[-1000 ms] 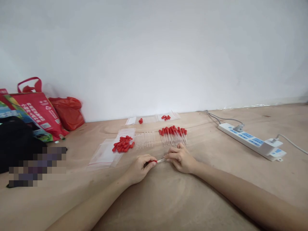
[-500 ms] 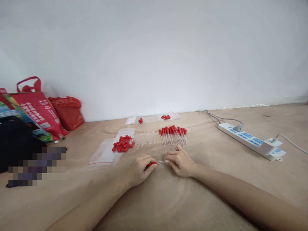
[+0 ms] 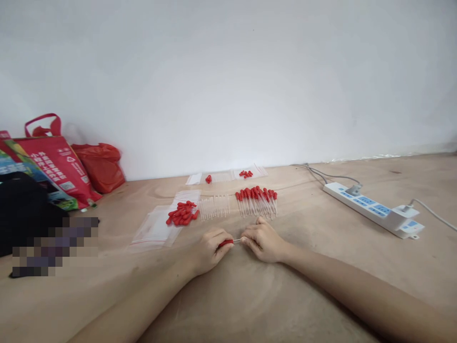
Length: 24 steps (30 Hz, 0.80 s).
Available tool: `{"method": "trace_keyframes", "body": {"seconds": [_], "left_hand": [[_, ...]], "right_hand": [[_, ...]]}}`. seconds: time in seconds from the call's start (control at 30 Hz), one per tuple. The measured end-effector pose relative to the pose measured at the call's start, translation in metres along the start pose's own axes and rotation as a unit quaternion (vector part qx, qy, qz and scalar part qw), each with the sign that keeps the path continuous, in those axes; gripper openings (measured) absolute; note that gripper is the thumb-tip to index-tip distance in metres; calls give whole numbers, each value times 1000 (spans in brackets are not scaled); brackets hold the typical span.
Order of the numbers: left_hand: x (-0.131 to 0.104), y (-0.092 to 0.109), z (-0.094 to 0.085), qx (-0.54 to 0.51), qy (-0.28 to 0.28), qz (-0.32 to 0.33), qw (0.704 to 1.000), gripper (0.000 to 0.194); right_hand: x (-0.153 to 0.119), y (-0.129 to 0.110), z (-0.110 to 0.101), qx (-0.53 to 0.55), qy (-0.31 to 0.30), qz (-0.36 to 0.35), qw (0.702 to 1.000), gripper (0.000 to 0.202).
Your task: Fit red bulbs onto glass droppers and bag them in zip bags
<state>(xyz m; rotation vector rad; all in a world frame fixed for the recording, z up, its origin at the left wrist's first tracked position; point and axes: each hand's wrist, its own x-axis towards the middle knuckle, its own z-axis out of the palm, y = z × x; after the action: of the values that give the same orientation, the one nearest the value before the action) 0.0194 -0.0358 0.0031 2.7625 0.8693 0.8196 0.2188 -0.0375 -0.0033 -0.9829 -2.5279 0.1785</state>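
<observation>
My left hand (image 3: 214,247) pinches a red rubber dropper bulb (image 3: 226,242). From the bulb's open end a thin clear dropper tube (image 3: 237,240) runs right into the closed fingers of my right hand (image 3: 262,242); how deep it sits in the bulb is hidden. Beyond my right hand lies a row of droppers with red bulbs fitted (image 3: 256,199). To its left are several bare clear tubes (image 3: 214,206) side by side. A heap of loose red bulbs (image 3: 183,213) rests on clear zip bags (image 3: 153,227).
Near the wall lie more bags with small red bulbs (image 3: 246,174) and one cluster of red bulbs (image 3: 208,179). A white power strip (image 3: 371,209) with plugs and cables is on the right. Red bags (image 3: 98,166) and a black cloth item (image 3: 26,209) occupy the left side.
My right hand has shifted slightly left, towards my left hand. Less of the clear tube shows between them. My left hand has stayed almost in place.
</observation>
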Motion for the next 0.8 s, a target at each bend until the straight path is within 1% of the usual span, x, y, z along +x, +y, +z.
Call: {"method": "trace_keyframes", "body": {"seconds": [0.1,0.2,0.27,0.33,0.37,0.43,0.47,0.5,0.53,0.6,0.7,0.8], "left_hand": [[1,-6,-2,-12,4,-22,1000,15],[-1,-14,-4,-14,36,-57,998,12],[-3,-19,-5,-1,62,-108,992,21],[-5,-22,-6,10,70,-160,985,24],[-5,-24,-6,13,62,-176,982,20],[-5,-24,-7,13,34,-183,982,9],[-5,-24,-7,12,21,-180,983,5],[-4,-24,-7,10,12,-176,984,7],[-4,-24,-7,7,8,-173,985,8],[-4,-24,-7,-2,10,-171,985,8],[-4,-25,-8,-13,10,-171,985,8],[-4,-25,-8,-14,5,-167,986,8]], "right_hand": [[2,-3,-9,-49,7,-23,998,22],[4,-3,-16,-78,0,-22,997,17],[7,2,-18,-68,2,24,997,16],[14,12,-18,-22,24,107,994,18],[18,18,-18,8,43,157,987,18],[31,28,-15,50,91,246,964,18],[38,32,-13,53,114,279,952,20],[45,34,-10,46,129,301,944,25],[53,35,-8,34,136,317,938,28],[69,35,-2,4,130,334,933,29],[88,31,7,-42,105,347,931,25],[99,30,15,-87,71,354,928,23]]}}
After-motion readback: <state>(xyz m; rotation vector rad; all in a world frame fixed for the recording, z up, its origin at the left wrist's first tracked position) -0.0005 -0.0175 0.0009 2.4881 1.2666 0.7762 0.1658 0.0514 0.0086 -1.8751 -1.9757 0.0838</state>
